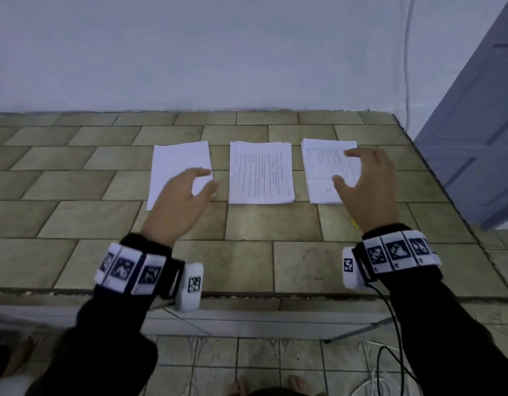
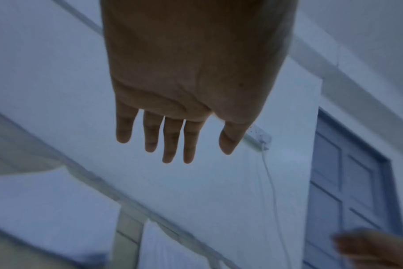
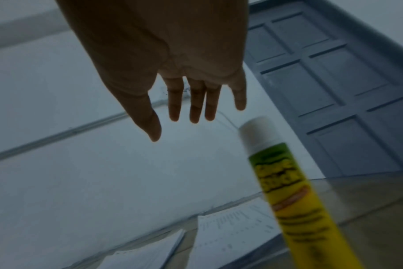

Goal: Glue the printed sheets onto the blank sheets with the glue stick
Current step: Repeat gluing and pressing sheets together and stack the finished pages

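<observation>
Three stacks of paper lie in a row on the tiled counter [image 1: 247, 232]. The blank sheets [image 1: 172, 164] are on the left, one printed stack [image 1: 259, 172] in the middle and another printed stack [image 1: 321, 170] on the right. My left hand [image 1: 187, 190] hovers over the blank stack's near right corner, fingers straight and spread [image 2: 170, 138], holding nothing. My right hand [image 1: 367, 178] hovers over the right printed stack, fingers extended [image 3: 196, 103] and empty. A yellow-green glue stick [image 3: 285, 185] with a white cap stands on the counter under my right wrist; a yellow sliver [image 1: 354, 223] of it shows.
A white wall [image 1: 218, 52] rises behind the counter. A blue-grey panelled door [image 1: 475, 138] stands past the counter's right edge. A white cable [image 1: 407, 52] hangs down the wall near the back right corner. The counter's front edge [image 1: 247, 294] drops to a tiled floor.
</observation>
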Demonstrator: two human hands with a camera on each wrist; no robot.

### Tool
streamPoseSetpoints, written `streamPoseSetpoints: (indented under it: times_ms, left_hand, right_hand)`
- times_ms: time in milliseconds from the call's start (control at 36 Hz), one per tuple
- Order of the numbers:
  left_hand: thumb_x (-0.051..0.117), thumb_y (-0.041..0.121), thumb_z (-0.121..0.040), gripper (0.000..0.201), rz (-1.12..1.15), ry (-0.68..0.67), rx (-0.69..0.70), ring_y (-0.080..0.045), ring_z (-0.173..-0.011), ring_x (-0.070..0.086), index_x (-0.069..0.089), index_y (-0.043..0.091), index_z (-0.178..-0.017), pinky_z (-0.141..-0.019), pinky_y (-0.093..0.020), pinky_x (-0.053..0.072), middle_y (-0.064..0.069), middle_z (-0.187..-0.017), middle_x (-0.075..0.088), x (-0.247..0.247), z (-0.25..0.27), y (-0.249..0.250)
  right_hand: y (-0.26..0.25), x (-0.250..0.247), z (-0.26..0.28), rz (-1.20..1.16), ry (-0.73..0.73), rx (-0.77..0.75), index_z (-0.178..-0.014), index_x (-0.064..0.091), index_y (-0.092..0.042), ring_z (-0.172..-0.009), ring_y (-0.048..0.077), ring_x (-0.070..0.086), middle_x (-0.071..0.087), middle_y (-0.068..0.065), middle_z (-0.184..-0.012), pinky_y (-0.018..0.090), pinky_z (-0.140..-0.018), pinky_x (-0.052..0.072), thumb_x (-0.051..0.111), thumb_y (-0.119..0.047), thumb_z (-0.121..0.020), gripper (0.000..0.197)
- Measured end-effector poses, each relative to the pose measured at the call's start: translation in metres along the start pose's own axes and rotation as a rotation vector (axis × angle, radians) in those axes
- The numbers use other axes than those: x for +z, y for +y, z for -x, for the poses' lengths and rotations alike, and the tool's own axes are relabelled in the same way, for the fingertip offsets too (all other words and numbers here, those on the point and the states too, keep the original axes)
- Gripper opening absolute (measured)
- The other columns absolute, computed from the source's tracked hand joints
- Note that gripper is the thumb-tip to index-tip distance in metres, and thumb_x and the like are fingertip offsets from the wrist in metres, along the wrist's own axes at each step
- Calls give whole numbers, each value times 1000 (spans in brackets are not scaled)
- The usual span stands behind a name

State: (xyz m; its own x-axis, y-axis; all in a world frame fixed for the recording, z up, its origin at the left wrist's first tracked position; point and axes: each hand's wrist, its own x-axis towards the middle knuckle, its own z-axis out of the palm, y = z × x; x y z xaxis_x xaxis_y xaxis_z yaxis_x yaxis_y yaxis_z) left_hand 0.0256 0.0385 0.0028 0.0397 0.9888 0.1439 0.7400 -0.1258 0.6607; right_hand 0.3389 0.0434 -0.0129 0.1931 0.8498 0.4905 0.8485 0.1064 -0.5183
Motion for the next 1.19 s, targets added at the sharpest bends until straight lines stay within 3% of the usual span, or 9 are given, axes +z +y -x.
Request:
streamPoseSetpoints:
  times_ms: [139,333,389,500,667,778,917,1055,1194]
  left_hand:
    - [48,51,-98,55,-206,-69,-247,-28,-132,45,49,13,-139,-108,-40,37,-9,-145,50,-1,-54,-37]
    - [48,61,-94,75,-486,-212,-460,-39,-127,46,39,2,-140,-102,-45,41,-21,-140,48,34,-84,-77]
    - [50,62,-93,75,-526,-207,-451,-39,-127,45,40,5,-140,-101,-46,41,-21,-139,47,43,-82,-80]
    - [54,60,-92,69,-577,-181,-434,-39,-126,45,43,11,-139,-100,-49,40,-18,-138,47,49,-79,-81]
    - [57,53,-93,55,-545,-166,-391,-36,-118,52,50,17,-134,-95,-43,46,-15,-130,54,43,-83,-89]
    - [52,48,-96,50,-475,-131,-386,-32,-123,52,53,18,-136,-98,-40,42,-10,-138,55,40,-85,-91]
    - [46,48,-99,49,-342,37,-352,-36,-116,56,58,13,-131,-88,-38,42,-14,-131,59,31,-85,-88]
    - [43,49,-98,47,-326,248,-328,-37,-109,58,61,15,-125,-83,-40,42,-15,-123,63,12,-83,-70]
    - [46,53,-92,52,-114,358,-64,-34,-99,58,64,7,-107,-75,-35,41,-13,-107,65,2,-73,-51]
  right_hand:
    - [23,-6,6,-87,-39,265,-132,45,-7,-121,28,47,51,12,-131,44,-99,42,77,-19,-78,64]
    - [33,-5,17,-227,-94,499,-132,39,-9,-111,24,57,59,8,-124,36,-89,46,78,-17,-77,68]
    - [35,-3,20,-235,-81,520,-132,37,-8,-105,26,59,59,9,-122,40,-89,49,79,-16,-76,70]
    - [36,0,24,-276,-86,546,-133,38,-8,-90,19,57,60,13,-121,29,-78,44,78,-15,-78,69]
    - [41,5,29,-249,-110,519,-123,51,-6,-92,18,54,61,12,-116,28,-74,40,76,-16,-80,51]
    - [41,7,31,-186,-163,490,-114,58,-2,-97,28,58,63,15,-110,29,-74,39,70,-19,-85,36]
    - [37,6,34,-187,-216,498,-114,58,2,-93,29,55,61,18,-105,30,-74,40,66,-13,-88,31]
    - [35,7,36,-186,-287,549,-122,51,-2,-90,23,50,53,9,-101,33,-78,41,63,-7,-88,36]
    - [37,9,36,-138,-359,562,-121,48,-1,-89,24,49,54,13,-101,32,-75,39,61,-4,-87,36]
